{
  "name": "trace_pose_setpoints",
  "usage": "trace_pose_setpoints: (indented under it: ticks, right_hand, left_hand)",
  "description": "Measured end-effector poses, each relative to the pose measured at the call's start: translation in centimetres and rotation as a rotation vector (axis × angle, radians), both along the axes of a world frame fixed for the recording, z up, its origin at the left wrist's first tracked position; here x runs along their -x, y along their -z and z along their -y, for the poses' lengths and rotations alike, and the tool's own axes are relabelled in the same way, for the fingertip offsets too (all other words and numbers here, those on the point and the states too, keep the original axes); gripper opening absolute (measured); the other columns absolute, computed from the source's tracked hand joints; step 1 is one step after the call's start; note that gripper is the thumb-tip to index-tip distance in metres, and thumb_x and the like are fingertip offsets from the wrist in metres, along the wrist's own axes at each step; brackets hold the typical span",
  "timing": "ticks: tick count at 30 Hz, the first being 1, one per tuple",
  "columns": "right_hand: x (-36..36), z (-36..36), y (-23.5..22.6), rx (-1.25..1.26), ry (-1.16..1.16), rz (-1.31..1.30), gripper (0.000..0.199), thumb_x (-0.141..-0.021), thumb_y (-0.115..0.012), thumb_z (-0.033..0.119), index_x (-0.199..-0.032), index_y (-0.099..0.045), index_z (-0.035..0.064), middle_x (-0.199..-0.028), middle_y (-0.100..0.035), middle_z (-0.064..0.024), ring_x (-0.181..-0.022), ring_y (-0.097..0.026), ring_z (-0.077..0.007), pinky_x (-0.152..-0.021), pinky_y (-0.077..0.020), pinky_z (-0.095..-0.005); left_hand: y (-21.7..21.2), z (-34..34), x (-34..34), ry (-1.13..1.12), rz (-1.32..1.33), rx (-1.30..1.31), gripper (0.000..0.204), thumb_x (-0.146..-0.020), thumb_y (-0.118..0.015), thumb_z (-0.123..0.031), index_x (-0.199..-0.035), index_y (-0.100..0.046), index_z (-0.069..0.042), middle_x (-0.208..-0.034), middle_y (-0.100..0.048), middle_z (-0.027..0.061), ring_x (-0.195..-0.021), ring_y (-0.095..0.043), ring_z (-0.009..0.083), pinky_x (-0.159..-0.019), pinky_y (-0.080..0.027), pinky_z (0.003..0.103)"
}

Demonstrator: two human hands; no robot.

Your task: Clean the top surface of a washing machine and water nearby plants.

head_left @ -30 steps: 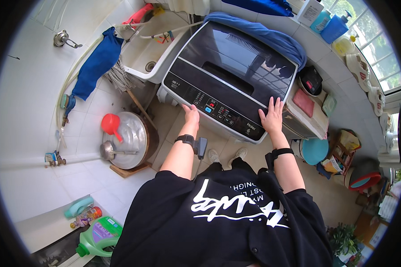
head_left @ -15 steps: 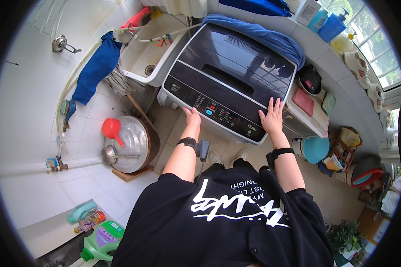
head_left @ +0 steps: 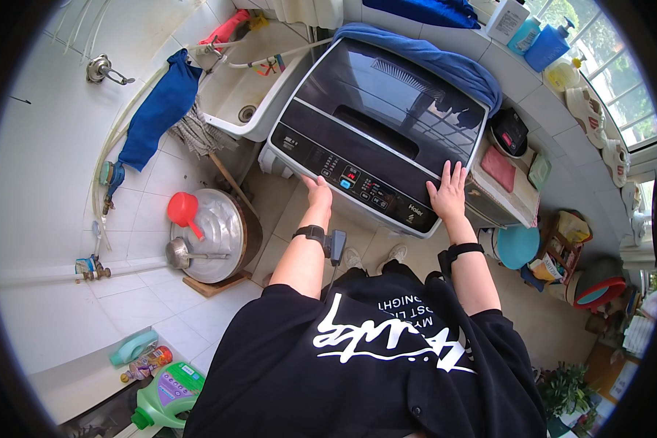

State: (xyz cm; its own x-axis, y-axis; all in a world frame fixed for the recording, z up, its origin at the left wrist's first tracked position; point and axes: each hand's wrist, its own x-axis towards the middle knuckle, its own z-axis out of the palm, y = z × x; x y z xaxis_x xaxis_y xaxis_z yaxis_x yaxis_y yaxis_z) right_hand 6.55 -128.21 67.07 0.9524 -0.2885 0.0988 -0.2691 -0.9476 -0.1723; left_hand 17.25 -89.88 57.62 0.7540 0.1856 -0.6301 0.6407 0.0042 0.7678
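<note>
A top-loading washing machine [head_left: 387,139] with a dark glossy lid and silver rim stands in front of me, its lid down. Along its near edge runs a black control panel [head_left: 352,181] with lit red digits and a blue-lit button. My left hand [head_left: 318,194] touches the panel's front edge, left of the display, fingers apart and holding nothing. At the right front corner my right hand [head_left: 449,193] lies flat on the machine's top, fingers spread. Both wrists wear black straps; a small dark device [head_left: 335,247] sits by the left one.
A white sink [head_left: 248,95] adjoins the machine on the left, with a mop [head_left: 201,128] beside it. Below is a round metal lid [head_left: 215,241] bearing a red ladle [head_left: 183,209]. Bottles [head_left: 546,45] and shoes line the windowsill. A cardboard box [head_left: 485,190] stands right.
The red digits on the display have changed. My left hand has shifted very slightly right along the panel edge; my right hand stays in place on the machine.
</note>
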Motion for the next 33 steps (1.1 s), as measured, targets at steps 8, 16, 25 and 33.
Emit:
trace_pose_setpoints:
  ticks: [8, 16, 25, 33]
  right_hand:
    - [0.2, 0.2, 0.2, 0.003, 0.001, 0.007, 0.094, -0.108, -0.069, 0.054, -0.179, -0.031, 0.0047, -0.183, -0.026, -0.0335, -0.170, -0.023, -0.0543, -0.139, -0.0273, -0.0547]
    - [0.0, -0.1, 0.0, 0.011, -0.016, 0.008, 0.093, -0.108, -0.069, 0.053, -0.178, -0.032, 0.0027, -0.182, -0.027, -0.0351, -0.170, -0.024, -0.0553, -0.139, -0.0263, -0.0540]
    - [0.0, -0.1, 0.3, 0.007, -0.019, 0.026, 0.093, -0.108, -0.070, 0.053, -0.178, -0.033, 0.0028, -0.182, -0.027, -0.0351, -0.169, -0.025, -0.0559, -0.139, -0.0268, -0.0544]
    - [-0.1, -0.4, 0.2, 0.013, -0.028, 0.042, 0.092, -0.108, -0.070, 0.053, -0.177, -0.035, 0.0030, -0.181, -0.029, -0.0365, -0.168, -0.026, -0.0567, -0.138, -0.0277, -0.0547]
  left_hand:
    - [-3.9, 1.1, 0.5, 0.018, -0.028, -0.015, 0.077, -0.126, -0.039, -0.041, -0.182, 0.014, -0.041, -0.189, -0.023, 0.0174, -0.168, -0.035, 0.0424, -0.123, -0.038, 0.071]
    - [-5.6, 1.0, 0.6, 0.026, -0.048, -0.006, 0.077, -0.126, -0.039, -0.041, -0.182, 0.015, -0.040, -0.189, -0.022, 0.0178, -0.169, -0.033, 0.0431, -0.126, -0.036, 0.072]
    - [-6.9, 1.4, 0.5, -0.002, 0.003, -0.033, 0.076, -0.126, -0.039, -0.031, -0.184, 0.011, -0.034, -0.185, -0.031, 0.0230, -0.164, -0.042, 0.0388, -0.129, -0.041, 0.050]
    - [-8.3, 1.6, 0.8, 0.001, 0.001, -0.067, 0.076, -0.126, -0.039, -0.029, -0.184, 0.010, -0.030, -0.185, -0.031, 0.0230, -0.165, -0.041, 0.0378, -0.132, -0.037, 0.049]
